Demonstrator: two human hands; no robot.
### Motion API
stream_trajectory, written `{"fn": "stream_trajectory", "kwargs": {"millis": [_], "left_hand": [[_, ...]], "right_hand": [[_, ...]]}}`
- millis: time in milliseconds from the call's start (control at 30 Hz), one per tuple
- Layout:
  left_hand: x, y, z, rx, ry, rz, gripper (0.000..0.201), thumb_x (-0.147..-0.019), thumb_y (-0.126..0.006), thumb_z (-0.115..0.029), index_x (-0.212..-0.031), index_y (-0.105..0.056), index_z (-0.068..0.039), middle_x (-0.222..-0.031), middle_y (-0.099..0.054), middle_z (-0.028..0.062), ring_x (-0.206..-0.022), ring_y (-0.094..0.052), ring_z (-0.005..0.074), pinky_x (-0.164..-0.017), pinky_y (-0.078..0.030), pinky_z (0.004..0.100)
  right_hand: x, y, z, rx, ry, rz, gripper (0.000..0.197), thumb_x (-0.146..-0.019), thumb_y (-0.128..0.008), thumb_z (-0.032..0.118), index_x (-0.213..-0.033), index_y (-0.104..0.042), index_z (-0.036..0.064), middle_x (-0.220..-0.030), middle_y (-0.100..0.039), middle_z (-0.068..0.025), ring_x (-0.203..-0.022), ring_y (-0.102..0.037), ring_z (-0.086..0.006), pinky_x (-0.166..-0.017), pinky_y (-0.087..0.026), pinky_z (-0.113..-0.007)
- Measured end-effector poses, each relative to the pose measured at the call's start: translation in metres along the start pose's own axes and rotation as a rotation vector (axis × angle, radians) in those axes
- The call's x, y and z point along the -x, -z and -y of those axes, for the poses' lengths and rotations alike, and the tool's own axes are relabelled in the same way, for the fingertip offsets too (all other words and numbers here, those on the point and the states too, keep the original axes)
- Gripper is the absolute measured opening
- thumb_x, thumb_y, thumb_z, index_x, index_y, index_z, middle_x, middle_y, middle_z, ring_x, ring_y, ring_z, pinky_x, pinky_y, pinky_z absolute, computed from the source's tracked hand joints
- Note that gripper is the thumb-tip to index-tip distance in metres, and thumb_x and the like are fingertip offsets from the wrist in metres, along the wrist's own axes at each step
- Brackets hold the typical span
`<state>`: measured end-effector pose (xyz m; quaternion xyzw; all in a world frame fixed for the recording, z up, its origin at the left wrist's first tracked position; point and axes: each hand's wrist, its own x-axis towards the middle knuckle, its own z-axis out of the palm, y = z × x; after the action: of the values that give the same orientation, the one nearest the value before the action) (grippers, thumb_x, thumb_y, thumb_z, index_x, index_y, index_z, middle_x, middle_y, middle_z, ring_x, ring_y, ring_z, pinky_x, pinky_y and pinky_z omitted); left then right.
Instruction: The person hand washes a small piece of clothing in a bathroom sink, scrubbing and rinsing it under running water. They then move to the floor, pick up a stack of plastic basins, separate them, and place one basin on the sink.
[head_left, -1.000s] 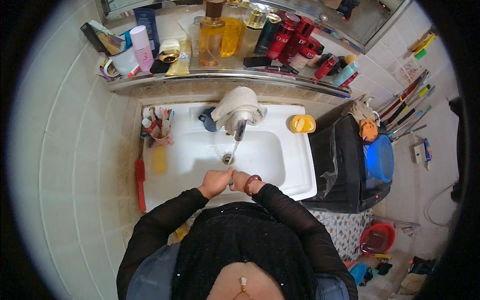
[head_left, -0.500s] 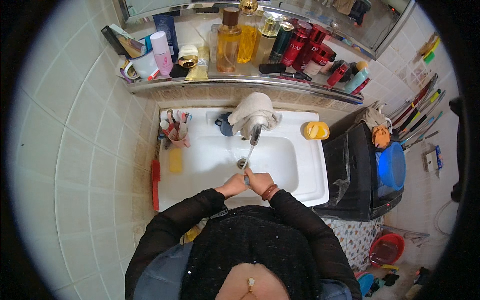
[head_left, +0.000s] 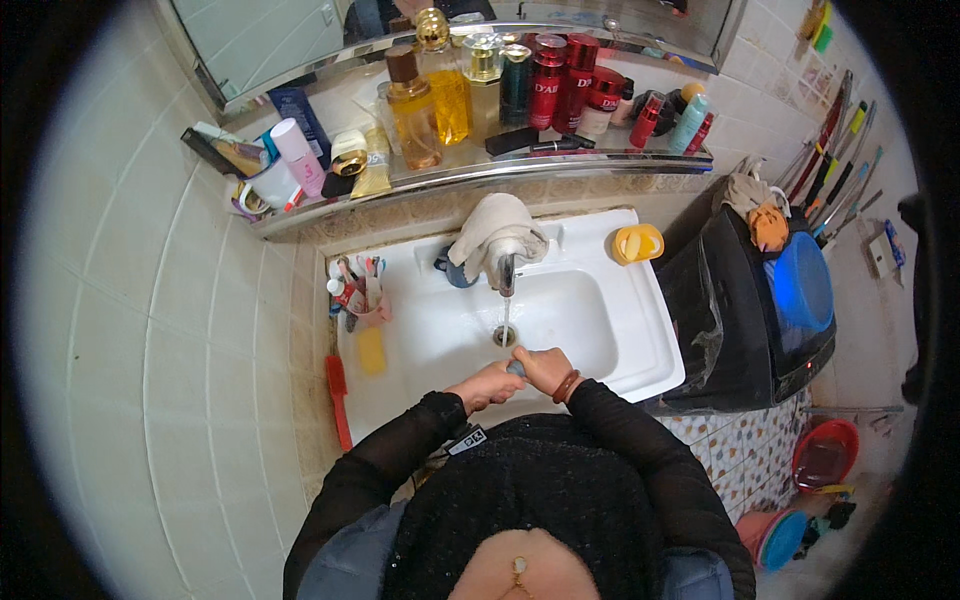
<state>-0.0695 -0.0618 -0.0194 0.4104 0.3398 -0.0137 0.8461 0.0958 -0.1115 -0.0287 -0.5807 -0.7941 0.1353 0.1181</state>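
Over the near part of a white washbasin, both hands meet around a small grey-blue thing. Its kind cannot be made out, as fingers cover most of it. My right hand, with a brown bracelet at the wrist, is closed on it from the right. Fingers of my left hand are closed against its lower left side. Just beyond the hands, a thin stream of water falls from the metal tap toward the drain. A beige cloth is draped over the tap.
On the basin's left stand a pink cup of toothbrushes and a yellow soap bar. A red brush leans by its edge. An orange soap dish sits at the far right. Bottles line the shelf; a black appliance stands right.
The whole view has tilted and shifted, so the basin appears turned and slightly further right. My hands stay together on the grey-blue thing, now a little more visible. Water keeps running.
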Motion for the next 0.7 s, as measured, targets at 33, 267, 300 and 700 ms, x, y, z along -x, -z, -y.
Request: {"fn": "stream_trajectory", "kwargs": {"millis": [33,267,300,700], "left_hand": [[0.0,0.001,0.001,0.017,-0.019,0.024,0.018,-0.079,-0.056,-0.007,-0.093,-0.045,-0.007,-0.059,-0.034,-0.0065,-0.044,-0.029,0.003,-0.039,-0.021,0.0191],[0.003,0.003,0.003,0.216,0.044,0.113,0.016,-0.083,-0.055,-0.004,-0.094,-0.044,-0.006,-0.06,-0.036,-0.0057,-0.043,-0.03,0.0024,-0.038,-0.024,0.0172],[0.003,0.002,0.002,0.254,0.036,0.111,0.016,-0.084,-0.055,-0.003,-0.094,-0.043,-0.007,-0.06,-0.036,-0.0055,-0.043,-0.03,0.0024,-0.038,-0.025,0.0171],[-0.001,0.001,0.005,0.45,0.077,0.188,0.021,-0.086,-0.051,-0.001,-0.1,-0.039,-0.011,-0.06,-0.035,-0.0048,-0.042,-0.03,0.0033,-0.038,-0.024,0.0181]], "right_hand": [[0.001,-0.001,0.0,0.003,-0.004,0.001,0.014,-0.084,-0.047,0.02,-0.094,-0.041,0.0125,-0.067,-0.061,-0.0094,-0.059,-0.061,-0.031,-0.048,-0.046,-0.04],[0.003,-0.001,-0.001,-0.034,0.032,-0.011,0.015,-0.084,-0.047,0.019,-0.095,-0.04,0.0123,-0.068,-0.061,-0.0092,-0.061,-0.061,-0.0304,-0.05,-0.047,-0.04],[0.004,0.0,-0.002,-0.031,0.022,-0.017,0.014,-0.084,-0.046,0.019,-0.095,-0.04,0.0123,-0.068,-0.061,-0.0094,-0.062,-0.061,-0.0306,-0.05,-0.047,-0.04],[0.008,0.005,0.0,-0.024,-0.064,0.042,0.012,-0.086,-0.045,0.021,-0.094,-0.042,0.0117,-0.07,-0.06,-0.0119,-0.061,-0.06,-0.033,-0.052,-0.047,-0.043]]}}
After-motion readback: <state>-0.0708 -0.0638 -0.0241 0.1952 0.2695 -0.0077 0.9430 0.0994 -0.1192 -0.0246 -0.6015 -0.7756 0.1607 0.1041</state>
